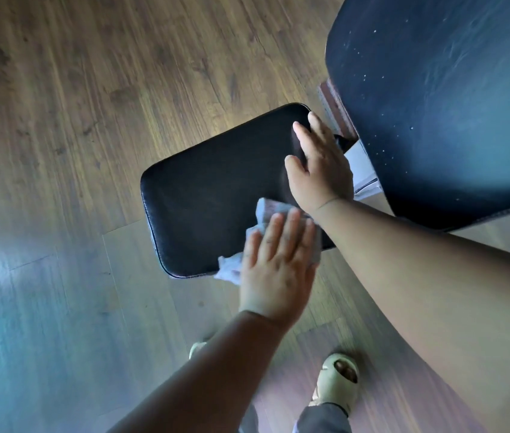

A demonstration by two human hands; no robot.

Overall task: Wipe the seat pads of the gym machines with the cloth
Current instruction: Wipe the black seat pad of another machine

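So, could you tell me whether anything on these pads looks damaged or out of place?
The large dark pad at upper right is dotted with small white specks, dirt or wear, hard to tell which. The seat pad under the cloth looks intact, with nothing spilled on it.

Wood-plank floor — brown, with pale glare at left.

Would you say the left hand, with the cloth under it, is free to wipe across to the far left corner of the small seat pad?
Probably yes. The left hand presses the cloth flat on the seat pad, and the pad's left part lies bare. The right hand rests on its right side, out of the way.
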